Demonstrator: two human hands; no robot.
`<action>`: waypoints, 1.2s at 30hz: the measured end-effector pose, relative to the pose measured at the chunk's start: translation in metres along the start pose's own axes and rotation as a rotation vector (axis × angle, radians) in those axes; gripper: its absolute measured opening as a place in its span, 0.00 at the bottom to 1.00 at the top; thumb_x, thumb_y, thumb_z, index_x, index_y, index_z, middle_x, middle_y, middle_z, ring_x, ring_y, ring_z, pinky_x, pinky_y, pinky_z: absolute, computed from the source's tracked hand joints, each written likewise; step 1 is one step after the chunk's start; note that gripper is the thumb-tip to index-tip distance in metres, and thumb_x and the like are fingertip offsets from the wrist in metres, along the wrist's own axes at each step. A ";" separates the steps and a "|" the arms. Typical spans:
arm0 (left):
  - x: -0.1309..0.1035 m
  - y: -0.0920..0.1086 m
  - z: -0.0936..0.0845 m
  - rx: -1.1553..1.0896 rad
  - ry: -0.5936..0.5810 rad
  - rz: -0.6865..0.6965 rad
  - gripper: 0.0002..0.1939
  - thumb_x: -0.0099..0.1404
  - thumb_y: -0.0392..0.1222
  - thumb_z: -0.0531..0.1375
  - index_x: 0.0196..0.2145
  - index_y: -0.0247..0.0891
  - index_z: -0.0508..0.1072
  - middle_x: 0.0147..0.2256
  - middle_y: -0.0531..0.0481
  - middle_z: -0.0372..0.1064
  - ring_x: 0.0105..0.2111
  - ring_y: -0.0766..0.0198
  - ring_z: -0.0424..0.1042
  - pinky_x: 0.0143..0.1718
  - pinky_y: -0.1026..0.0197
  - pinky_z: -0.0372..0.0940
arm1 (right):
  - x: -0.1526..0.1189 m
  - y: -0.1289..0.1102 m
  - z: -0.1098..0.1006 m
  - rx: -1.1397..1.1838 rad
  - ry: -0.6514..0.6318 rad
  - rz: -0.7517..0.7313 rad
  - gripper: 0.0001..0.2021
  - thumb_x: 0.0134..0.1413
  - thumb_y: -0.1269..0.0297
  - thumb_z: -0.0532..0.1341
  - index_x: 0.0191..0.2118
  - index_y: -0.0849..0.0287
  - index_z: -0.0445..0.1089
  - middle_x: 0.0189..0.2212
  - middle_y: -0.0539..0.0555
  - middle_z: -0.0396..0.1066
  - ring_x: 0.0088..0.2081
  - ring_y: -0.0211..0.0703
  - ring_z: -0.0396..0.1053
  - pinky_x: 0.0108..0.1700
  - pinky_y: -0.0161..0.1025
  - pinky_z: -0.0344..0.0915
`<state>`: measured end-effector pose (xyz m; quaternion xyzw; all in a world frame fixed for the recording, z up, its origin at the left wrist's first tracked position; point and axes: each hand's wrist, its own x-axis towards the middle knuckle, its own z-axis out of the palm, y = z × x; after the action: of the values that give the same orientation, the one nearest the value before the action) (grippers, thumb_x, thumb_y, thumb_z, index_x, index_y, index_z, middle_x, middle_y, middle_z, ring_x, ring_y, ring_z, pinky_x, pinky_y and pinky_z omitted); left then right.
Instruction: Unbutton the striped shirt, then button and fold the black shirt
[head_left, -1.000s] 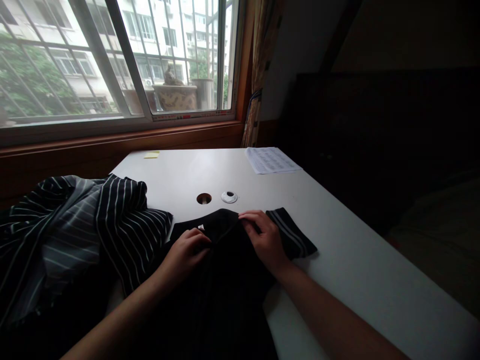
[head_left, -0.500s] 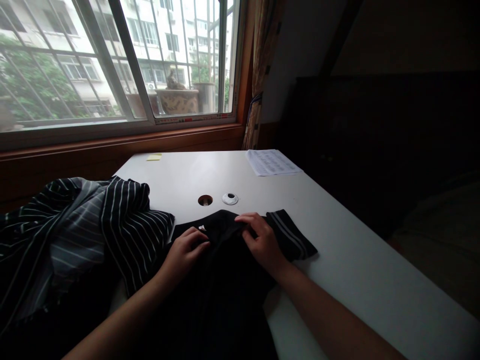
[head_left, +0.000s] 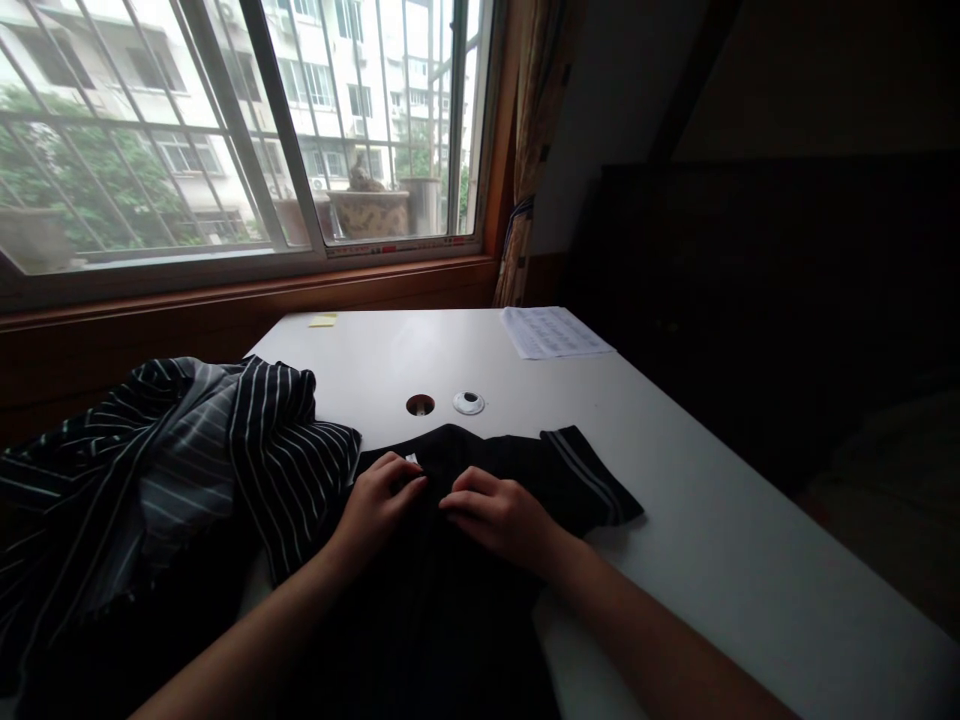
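Observation:
A black short-sleeved shirt [head_left: 457, 620] lies spread over the near part of the table. Two grey stripes edge its sleeve [head_left: 589, 470] on the right, and a small white label shows by the collar. My left hand [head_left: 381, 500] is closed in a pinch on the shirt's cloth near that label. A little to the right, my right hand [head_left: 499, 510] is closed too, fingertips together on the dark fabric at the shirt's front. The lower part of the shirt fades into shadow.
A heap of black-and-white striped cloth [head_left: 285, 450] lies at the left. Beyond the shirt, the white table [head_left: 697, 540] has a round cable hole [head_left: 420, 405], its cover [head_left: 469, 402], a yellow note [head_left: 322, 320] and printed sheets [head_left: 555, 332]. A barred window [head_left: 375, 150] stands behind.
My right hand has moved left and toward me, from the collar's right side to the shirt's front. The collar cloth lies flatter. The view has shifted slightly.

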<state>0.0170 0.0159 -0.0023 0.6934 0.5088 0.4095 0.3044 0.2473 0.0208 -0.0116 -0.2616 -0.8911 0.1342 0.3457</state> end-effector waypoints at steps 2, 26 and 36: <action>0.000 -0.001 -0.001 -0.011 0.018 -0.003 0.10 0.64 0.48 0.62 0.35 0.40 0.78 0.36 0.47 0.72 0.38 0.55 0.72 0.42 0.57 0.64 | 0.000 0.001 0.000 0.002 -0.003 -0.007 0.08 0.64 0.68 0.60 0.45 0.52 0.74 0.40 0.52 0.71 0.32 0.37 0.72 0.34 0.32 0.70; -0.015 0.008 0.008 0.120 -0.138 0.404 0.08 0.70 0.35 0.56 0.43 0.40 0.74 0.43 0.44 0.68 0.45 0.58 0.68 0.47 0.55 0.67 | 0.001 0.001 -0.004 -0.052 0.029 -0.018 0.04 0.63 0.70 0.59 0.41 0.56 0.70 0.35 0.51 0.69 0.33 0.39 0.69 0.35 0.34 0.67; -0.010 0.009 -0.002 -0.121 -0.317 0.178 0.15 0.70 0.41 0.58 0.53 0.40 0.69 0.46 0.45 0.72 0.44 0.58 0.72 0.47 0.56 0.68 | 0.002 -0.005 -0.009 -0.014 0.172 -0.097 0.04 0.66 0.71 0.59 0.41 0.57 0.71 0.34 0.53 0.69 0.33 0.38 0.69 0.36 0.35 0.68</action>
<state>0.0178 0.0038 0.0032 0.7719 0.3655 0.3504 0.3844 0.2502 0.0180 -0.0014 -0.2310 -0.8707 0.0884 0.4250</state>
